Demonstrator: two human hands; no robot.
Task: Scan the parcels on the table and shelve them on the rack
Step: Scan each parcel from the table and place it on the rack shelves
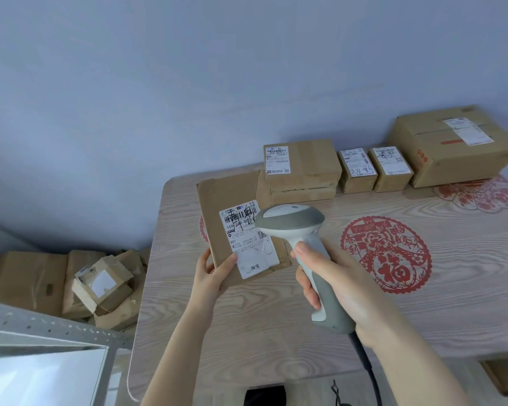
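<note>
My left hand (210,272) grips the near corner of a flat brown cardboard parcel (226,194), tilted up over the wooden table (247,332); its white shipping label (248,244) faces me. My right hand (338,284) holds a grey and white barcode scanner (298,227) by the handle, its head right over the label. Along the table's far edge stand more parcels: a stacked brown box (308,168), two small boxes (357,171) (390,169) and a large box (452,145).
A red paper-cut decoration (384,253) lies on the table, another (478,193) at the far right. A pile of cardboard boxes (71,285) sits on the floor at left. A grey metal rack (41,341) is at bottom left. The scanner's black cable (367,364) runs off the near edge.
</note>
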